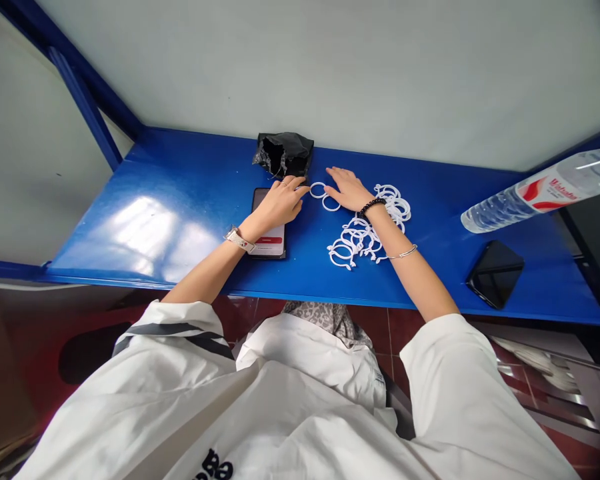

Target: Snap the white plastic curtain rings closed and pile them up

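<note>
My left hand [281, 200] reaches over a phone [269, 251] with a lit screen, fingers stretched out and holding nothing I can see. One fingertip is at the edge of a white ring [318, 198]; whether it touches cannot be made out. Palm down, my right hand [349, 190] lies with its fingers apart, beside a second white ring [331, 211] that overlaps or adjoins the first. Several more white plastic rings with small knobbed ends, like curtain rings, form a pile [361, 235] under and beside my right wrist, which hides part of it.
Behind my left hand sits a torn black plastic bag [299, 148], its opening facing me. To the right, a clear water bottle [525, 197] and a black phone [497, 273] rest on the blue table [320, 280]. A pale wall [330, 73] rises along the back.
</note>
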Demonstrator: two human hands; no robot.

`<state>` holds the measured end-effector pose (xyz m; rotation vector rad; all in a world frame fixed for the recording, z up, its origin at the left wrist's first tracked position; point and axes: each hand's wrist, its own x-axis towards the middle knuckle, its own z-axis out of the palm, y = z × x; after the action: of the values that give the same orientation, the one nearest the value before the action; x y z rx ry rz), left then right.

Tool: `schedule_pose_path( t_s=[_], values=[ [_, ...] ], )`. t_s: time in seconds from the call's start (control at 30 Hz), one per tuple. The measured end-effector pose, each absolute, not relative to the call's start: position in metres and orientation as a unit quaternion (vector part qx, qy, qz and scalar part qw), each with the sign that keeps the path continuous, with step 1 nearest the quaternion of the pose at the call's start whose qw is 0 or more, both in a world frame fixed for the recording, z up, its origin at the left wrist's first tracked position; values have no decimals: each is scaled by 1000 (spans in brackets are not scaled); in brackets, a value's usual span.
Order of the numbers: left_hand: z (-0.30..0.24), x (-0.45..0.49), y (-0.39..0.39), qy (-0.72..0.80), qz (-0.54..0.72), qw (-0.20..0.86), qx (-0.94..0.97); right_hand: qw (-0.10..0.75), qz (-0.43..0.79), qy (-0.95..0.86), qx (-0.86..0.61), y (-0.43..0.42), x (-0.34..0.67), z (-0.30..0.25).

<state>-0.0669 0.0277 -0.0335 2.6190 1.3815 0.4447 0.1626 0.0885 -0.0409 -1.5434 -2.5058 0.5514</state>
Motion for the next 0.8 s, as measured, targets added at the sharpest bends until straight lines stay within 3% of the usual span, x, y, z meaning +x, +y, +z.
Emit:
schedule_pose_path(
  t_s=[0.23,0.4,0.6,0.67,0.8],
  values=[
    [-33,-68,33,480,134,70,864,125,156,-856,-476,75,162,-33],
    [-38,-68,35,476,149,49,865,109,155,-836,-516,61,167,-26],
    [-32,-64,26,462,217,42,859,131,149,-813,-548,38,169,-22],
    [-26,-59,20,452,262,75,849,175,189,-820,-511,26,166,-20],
    [-16,-51,7,400,301,239,832,234,268,-831,-428,5,155,-17]
  ],
)
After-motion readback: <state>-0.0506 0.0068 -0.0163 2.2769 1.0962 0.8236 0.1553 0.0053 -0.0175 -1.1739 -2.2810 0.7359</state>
